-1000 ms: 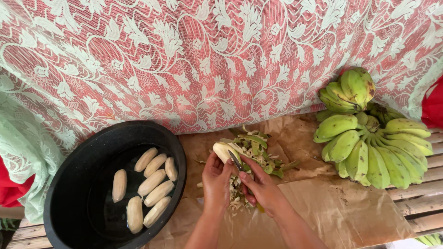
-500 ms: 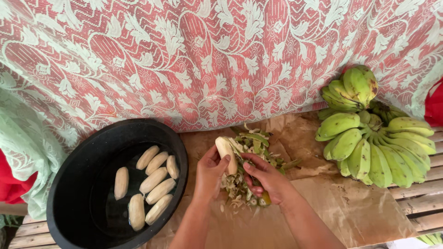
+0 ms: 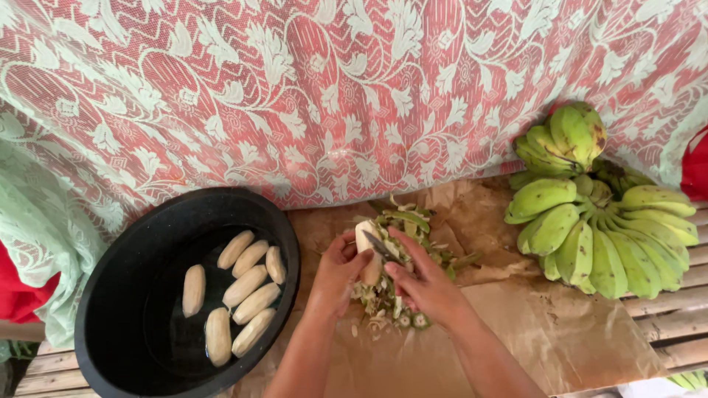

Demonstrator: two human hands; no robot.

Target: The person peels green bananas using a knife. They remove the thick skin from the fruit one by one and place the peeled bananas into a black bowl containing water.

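I am gripping a half-peeled banana (image 3: pixel 367 250) in my left hand (image 3: pixel 341 269) over the peel heap (image 3: pixel 402 295), right hand (image 3: pixel 424 284) clenching the knife (image 3: pixel 383 247), with seven peeled bananas (image 3: pixel 240 291) floating in the black basin (image 3: pixel 118 295) and the green bunch (image 3: pixel 605 214) untouched.

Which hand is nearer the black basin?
Left. The left hand holds the peeled banana just right of the black basin rim; the right hand, gripping the knife, sits farther right over the peels.
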